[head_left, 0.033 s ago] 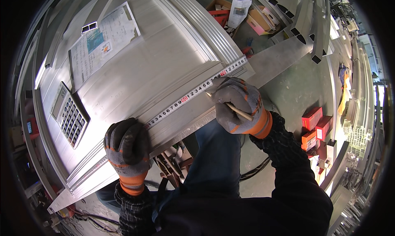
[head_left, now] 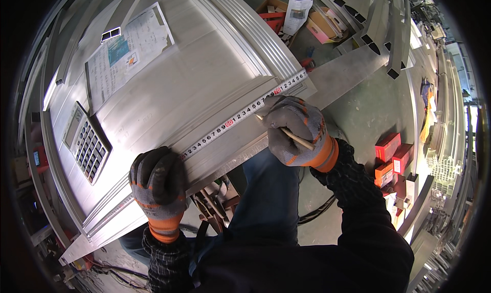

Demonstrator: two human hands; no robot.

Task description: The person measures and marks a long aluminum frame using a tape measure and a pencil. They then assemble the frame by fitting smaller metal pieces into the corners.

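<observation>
A tape measure (head_left: 245, 110) with a white blade lies stretched along a silver metal profile (head_left: 225, 149) at the table's near edge. My left hand (head_left: 159, 180), in a grey and orange glove, is closed over the blade and the profile's edge, its fingers curled together. The blade comes out again on its left side. My right hand (head_left: 295, 132), gloved alike, pinches a thin pencil (head_left: 298, 139). The pencil's tip points at the profile just below the blade, and the fingertips rest near the tape. Whether the tip touches the metal I cannot tell.
A calculator (head_left: 88, 143) and a paper sheet (head_left: 128, 58) lie on the metal-topped table (head_left: 194, 63). One metal tube (head_left: 120, 22) rests over the paper. Open cardboard boxes (head_left: 327, 24) and several tubes (head_left: 376, 29) are at the far right. Red boxes (head_left: 388, 147) stand on the right.
</observation>
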